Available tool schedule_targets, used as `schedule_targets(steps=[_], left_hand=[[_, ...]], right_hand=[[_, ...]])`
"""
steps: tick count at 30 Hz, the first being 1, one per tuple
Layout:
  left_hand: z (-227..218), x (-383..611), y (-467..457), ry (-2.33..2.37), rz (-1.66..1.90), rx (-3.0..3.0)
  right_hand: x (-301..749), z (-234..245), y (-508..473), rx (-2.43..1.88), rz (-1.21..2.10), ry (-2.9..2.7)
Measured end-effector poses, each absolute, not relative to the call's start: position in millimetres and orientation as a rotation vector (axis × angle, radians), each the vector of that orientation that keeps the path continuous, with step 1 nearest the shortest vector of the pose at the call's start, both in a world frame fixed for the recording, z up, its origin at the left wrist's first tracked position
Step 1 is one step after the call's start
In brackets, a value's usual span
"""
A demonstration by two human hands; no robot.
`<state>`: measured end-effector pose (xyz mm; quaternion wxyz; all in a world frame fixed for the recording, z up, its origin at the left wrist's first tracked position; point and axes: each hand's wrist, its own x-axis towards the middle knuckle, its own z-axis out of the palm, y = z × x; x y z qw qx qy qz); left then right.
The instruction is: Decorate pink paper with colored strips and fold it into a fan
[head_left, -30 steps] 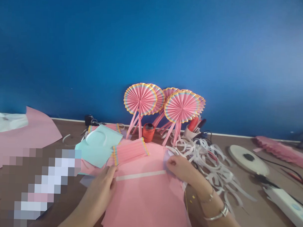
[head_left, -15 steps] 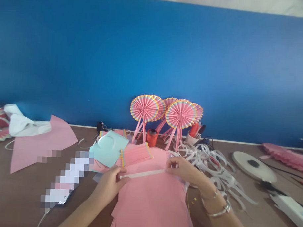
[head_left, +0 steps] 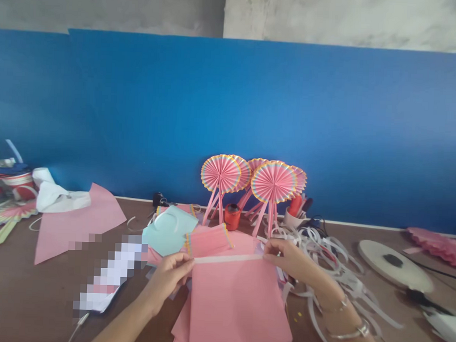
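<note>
A narrow white strip (head_left: 228,259) runs along the far edge of the top pink paper sheet (head_left: 238,301). My left hand (head_left: 172,274) pinches the strip's left end at the sheet's corner, with the thumb on top. At the opposite corner, my right hand (head_left: 285,255) closes thumb and fingers on the right end. Whether the fingertips also grip the paper is hard to see. More pink sheets (head_left: 181,321) stick out from beneath. Just beyond the strip lies a pleated pink paper piece (head_left: 208,240) with striped edges.
Round pleated fans (head_left: 274,182) stand at the back by a red pot (head_left: 232,218). A tangle of white strips (head_left: 333,259) lies right, near a pale round disc (head_left: 394,266). Light-blue paper (head_left: 169,229) and a blurred-out object (head_left: 110,276) are left.
The strip has come to lie on the sheet's far edge, where before it was held across the pink paper. Both hands still pinch its ends. The camera view has tilted up.
</note>
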<state>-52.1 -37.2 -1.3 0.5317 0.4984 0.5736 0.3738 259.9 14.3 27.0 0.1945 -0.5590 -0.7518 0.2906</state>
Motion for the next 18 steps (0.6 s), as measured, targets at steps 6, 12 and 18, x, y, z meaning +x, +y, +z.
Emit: schedule_targets(steps=[6,12,18], left_hand=[[2,-37,-33,1.334,0.85,1.253],[2,-14,-29,1.309,0.846,1.406],[-10,-7,-18,1.311,0.802,1.413]], right_hand=[[255,28,10,-1.639,0.603,-2.069],[215,27,-5,-1.498,0.711,-2.121],[207,9,1,-1.535,0.818,-2.183]])
